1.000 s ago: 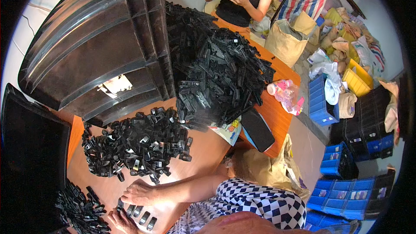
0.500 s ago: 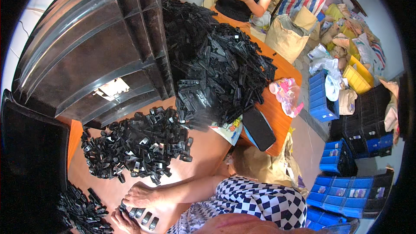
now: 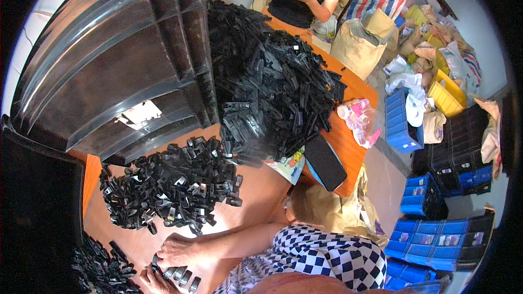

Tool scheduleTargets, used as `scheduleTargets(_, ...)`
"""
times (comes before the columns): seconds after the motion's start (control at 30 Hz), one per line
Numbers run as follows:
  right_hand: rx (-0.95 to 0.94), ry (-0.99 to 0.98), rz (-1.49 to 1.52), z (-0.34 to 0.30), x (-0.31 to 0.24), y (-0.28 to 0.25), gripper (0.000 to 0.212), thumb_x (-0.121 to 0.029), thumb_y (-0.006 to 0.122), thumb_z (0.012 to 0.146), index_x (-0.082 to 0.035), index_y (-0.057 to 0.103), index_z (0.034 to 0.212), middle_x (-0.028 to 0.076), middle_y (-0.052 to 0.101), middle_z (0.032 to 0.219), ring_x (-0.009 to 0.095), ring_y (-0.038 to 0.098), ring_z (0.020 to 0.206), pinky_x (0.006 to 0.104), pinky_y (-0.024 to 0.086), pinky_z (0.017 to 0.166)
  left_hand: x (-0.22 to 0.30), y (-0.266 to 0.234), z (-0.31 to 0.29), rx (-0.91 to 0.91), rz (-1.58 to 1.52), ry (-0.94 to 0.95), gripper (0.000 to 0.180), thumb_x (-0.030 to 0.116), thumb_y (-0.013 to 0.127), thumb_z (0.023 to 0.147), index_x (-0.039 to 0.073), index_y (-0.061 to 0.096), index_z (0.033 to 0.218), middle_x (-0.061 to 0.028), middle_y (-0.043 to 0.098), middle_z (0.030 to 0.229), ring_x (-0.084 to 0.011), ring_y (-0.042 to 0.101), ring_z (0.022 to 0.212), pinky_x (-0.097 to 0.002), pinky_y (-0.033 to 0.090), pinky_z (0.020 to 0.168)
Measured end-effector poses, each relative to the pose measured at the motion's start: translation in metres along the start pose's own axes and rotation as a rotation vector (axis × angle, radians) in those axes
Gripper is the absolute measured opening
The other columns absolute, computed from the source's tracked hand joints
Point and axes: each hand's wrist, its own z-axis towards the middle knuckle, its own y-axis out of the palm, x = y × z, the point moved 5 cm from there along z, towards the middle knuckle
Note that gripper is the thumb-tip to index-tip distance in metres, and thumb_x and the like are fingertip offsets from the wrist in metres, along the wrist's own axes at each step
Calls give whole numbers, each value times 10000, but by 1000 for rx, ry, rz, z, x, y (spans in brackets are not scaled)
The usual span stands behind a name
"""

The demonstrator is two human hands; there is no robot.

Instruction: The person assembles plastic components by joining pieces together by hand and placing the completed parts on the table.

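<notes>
At the lower left of the table my two hands meet over a small black plastic part (image 3: 155,261). My right hand (image 3: 177,250) is closed, its fingertips pressed down on the part's far end. My left hand (image 3: 154,281) pinches the same part from the near side, and the fingers partly cover it. Just right of the fingers, several similar black parts (image 3: 183,279) lie side by side in a slanting row. Beyond my hands spreads a loose heap of small black parts (image 3: 169,185), some with shiny faces. Another black pile (image 3: 103,264) lies left of my left hand.
A large black plastic bin (image 3: 109,65) looms at the upper left. Past the heap rises a big mound of long black pieces (image 3: 283,87). A dark phone (image 3: 325,162) lies near the table edge, beside a clear plastic bag (image 3: 358,122). Across the table, a person (image 3: 299,0) holds a phone.
The view has shifted very slightly. Both hands stay at nearly the same spot, still together over the small part; the row beside them looks unchanged.
</notes>
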Motion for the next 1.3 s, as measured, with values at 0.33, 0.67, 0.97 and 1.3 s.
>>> scheduleTargets(0.33,-83,170,42,-1,18,-22,166,-211,606,876,-62,544,913,89,663,800,286,718,731,440,549,538,9,0,8,67,-197,47,225,0,573,912,-21,628,1129,-191,509,1121,-340,537,1037,-414,460,913)
scheduleTargets(0.67,237,317,173,-3,9,-50,299,-353,680,914,-111,649,1087,126,676,760,297,690,669,433,540,603,36,-25,-2,92,-82,172,244,30,603,888,46,682,1118,-183,556,1097,-363,556,1040,-446,461,907)
scheduleTargets(0.97,228,512,671,-16,47,-20,273,-220,731,925,-37,662,1115,70,693,1032,151,643,931,307,544,803,28,-20,5,146,-132,204,179,168,615,930,77,686,1067,-145,599,1033,-359,587,997,-439,484,847)
scheduleTargets(1.3,-178,60,56,-1,15,-25,229,-232,689,922,-51,645,1055,126,706,873,299,683,781,392,527,684,5,2,-9,196,-113,105,209,246,733,846,161,734,1037,-21,607,1023,-228,598,995,-368,524,827)
